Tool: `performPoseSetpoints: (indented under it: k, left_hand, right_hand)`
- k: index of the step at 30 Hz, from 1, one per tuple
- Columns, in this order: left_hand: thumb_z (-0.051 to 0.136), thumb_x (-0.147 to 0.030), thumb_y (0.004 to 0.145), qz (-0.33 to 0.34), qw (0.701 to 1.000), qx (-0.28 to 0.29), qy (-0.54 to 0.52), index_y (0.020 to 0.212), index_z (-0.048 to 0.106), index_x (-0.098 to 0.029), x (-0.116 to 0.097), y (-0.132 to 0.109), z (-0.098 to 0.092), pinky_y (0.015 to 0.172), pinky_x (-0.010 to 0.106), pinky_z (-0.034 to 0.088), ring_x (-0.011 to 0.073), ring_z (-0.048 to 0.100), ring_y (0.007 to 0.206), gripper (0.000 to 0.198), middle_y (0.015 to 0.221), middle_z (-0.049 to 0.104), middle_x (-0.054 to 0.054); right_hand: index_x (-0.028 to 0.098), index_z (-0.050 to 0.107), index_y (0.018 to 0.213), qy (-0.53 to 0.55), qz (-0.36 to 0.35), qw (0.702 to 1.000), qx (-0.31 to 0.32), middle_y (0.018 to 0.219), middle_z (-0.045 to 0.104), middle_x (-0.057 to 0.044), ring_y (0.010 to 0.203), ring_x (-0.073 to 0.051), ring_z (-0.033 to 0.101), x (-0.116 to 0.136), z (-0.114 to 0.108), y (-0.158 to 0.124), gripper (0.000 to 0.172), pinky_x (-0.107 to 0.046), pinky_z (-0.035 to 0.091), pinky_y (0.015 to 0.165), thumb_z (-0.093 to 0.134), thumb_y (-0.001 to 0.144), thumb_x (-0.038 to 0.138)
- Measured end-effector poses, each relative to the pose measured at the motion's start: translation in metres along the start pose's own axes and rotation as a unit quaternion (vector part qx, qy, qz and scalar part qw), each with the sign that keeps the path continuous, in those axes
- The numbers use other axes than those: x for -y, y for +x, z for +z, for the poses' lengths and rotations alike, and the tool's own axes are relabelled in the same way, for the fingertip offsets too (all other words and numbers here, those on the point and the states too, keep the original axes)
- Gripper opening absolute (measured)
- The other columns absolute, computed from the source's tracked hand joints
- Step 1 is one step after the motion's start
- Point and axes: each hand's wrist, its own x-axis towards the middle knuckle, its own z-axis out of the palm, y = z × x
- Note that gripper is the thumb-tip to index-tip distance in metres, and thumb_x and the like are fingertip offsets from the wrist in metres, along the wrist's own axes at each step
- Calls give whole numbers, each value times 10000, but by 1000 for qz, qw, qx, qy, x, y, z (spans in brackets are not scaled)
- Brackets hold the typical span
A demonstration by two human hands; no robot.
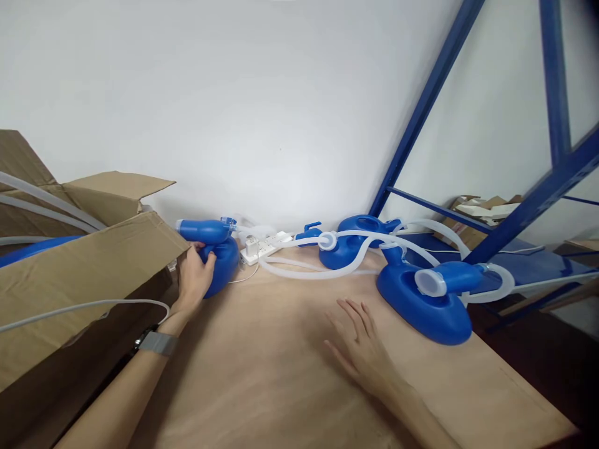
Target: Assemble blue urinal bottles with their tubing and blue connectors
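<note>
Head view: blue container (224, 265), at left on the wooden tabletop (262, 355), beside the cardboard box (98, 268). Left hand (195, 277) is closed round its near side, apparently the gripping step; right hand (359, 352), spread, holds nothing. Lifting would probably call for clearing the pale hose (255, 231) from the power strip (266, 247).

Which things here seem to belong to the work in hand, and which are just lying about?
Probably belong:
rounded blue plastic bottle at the left hand
other blue plastic bottles to the right
flexible whitish plastic tubes
open brown cardboard box

Probably just lying about:
long white power strip
brown cardboard pieces on the blue metal rack
</note>
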Motion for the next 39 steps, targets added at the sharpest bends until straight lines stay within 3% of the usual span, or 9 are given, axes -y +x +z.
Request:
performPoseSetpoints:
  k: [4, 8, 17, 21, 25, 28, 31, 34, 39]
  left_hand:
    - [526, -395, 923, -17, 1000, -9, 17, 1217, 549, -154, -7, -9, 3, 988, 514, 515, 379, 654, 1115, 382, 1144, 689, 177]
    - [479, -393, 971, -38, 999, -15, 35, 1285, 542, -95, -11, -13, 2, 1035, 554, 486, 417, 615, 1200, 438, 1192, 672, 234]
    - [463, -375, 1005, -85, 993, -60, 61, 1426, 466, -4, -19, -20, 4, 1128, 704, 351, 509, 399, 1428, 561, 1456, 484, 341]
    - [539, -411, 970, -9, 997, -63, 47, 1506, 376, -10, -32, -54, 15, 1172, 675, 323, 493, 324, 1481, 689, 1575, 313, 345]
    - [470, -385, 1018, 156, 987, 37, -10, 1509, 418, -50, -38, -102, 28, 1220, 625, 304, 436, 281, 1533, 596, 1626, 267, 300]
    - [454, -390, 1045, 246, 962, 116, -27, 1577, 403, -131, -32, -128, 37, 1220, 635, 316, 418, 228, 1572, 593, 1694, 205, 244]
    - [467, -392, 1058, 297, 938, 178, -18, 1594, 436, -308, -22, -137, 41, 1201, 653, 346, 417, 221, 1586, 543, 1752, 149, 146]
    - [480, -419, 1061, 339, 912, 230, -16, 1616, 381, -386, -16, -135, 42, 1201, 617, 376, 397, 253, 1586, 564, 1770, 146, 100]
    - [464, -437, 1070, 362, 892, 271, -22, 1670, 237, -336, -16, -133, 39, 1223, 549, 377, 348, 321, 1572, 650, 1746, 232, 133]
  right_hand:
    - [286, 593, 1457, -8, -5, 999, -37, 1467, 605, -170, 1515, -421, 376, 7, -9, 0, 540, -703, 373, 1153, 633, 928, 184]
    - [338, 545, 1511, -25, -14, 999, -31, 1522, 578, -156, 1571, -451, 253, 5, -22, 12, 581, -773, 219, 1182, 657, 944, 277]
    - [379, 341, 1635, -46, -21, 998, 33, 1655, 435, -140, 1526, -442, 364, -4, -32, 68, 647, -757, 258, 1162, 563, 1031, 442]
    - [282, 363, 1638, -30, 27, 999, 32, 1501, 598, -182, 1438, -426, 477, -14, -18, 84, 651, -762, 224, 1187, 534, 1044, 486]
    - [180, 522, 1541, 21, 67, 997, 35, 1103, 752, -133, 1123, -320, 655, -38, 2, 75, 540, -678, 274, 1229, 480, 1072, 444]
    - [207, 750, 1201, 74, 69, 994, 51, 965, 752, -84, 980, -268, 680, -60, 13, 57, 356, -637, 337, 1219, 451, 1088, 364]
    - [228, 771, 931, 84, 66, 991, 85, 870, 749, -55, 910, -251, 686, -78, 20, 37, 350, -631, 355, 1211, 469, 1079, 328]
    - [236, 764, 946, 80, 69, 989, 104, 908, 775, -59, 906, -258, 701, -92, 24, 16, 293, -615, 399, 1186, 501, 1048, 311]
    - [218, 753, 1036, 77, 139, 982, 104, 849, 776, -69, 851, -271, 733, -123, 27, -15, 296, -584, 444, 1163, 469, 1003, 294]
